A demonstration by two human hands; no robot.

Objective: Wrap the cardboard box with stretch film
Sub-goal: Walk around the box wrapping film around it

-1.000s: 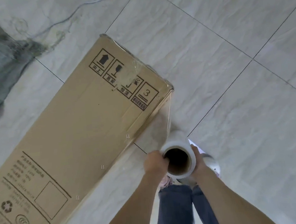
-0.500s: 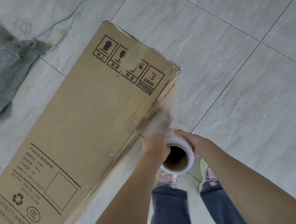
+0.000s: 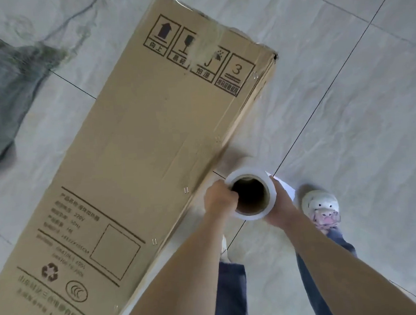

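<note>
A long cardboard box (image 3: 137,147) with printed handling symbols lies across the tiled floor, its far end at the upper right. Clear film clings to that end and down its right side. I hold a roll of stretch film (image 3: 251,195) upright beside the box's right long side, seen end-on with its brown core open. My left hand (image 3: 220,200) grips the roll's left rim with fingertips inside the core. My right hand (image 3: 282,201) holds its right side. A thin sheet of film stretches from the roll to the box's side.
Pale marble-look floor tiles (image 3: 358,97) surround the box. A grey cloth (image 3: 3,97) lies at the left. My white shoe (image 3: 320,206) and blue trouser legs (image 3: 232,293) are just below and right of the roll.
The view and I have moved along the box's right side. The roll has stayed in both hands and now sits close against the box's long side, further from the far corner.
</note>
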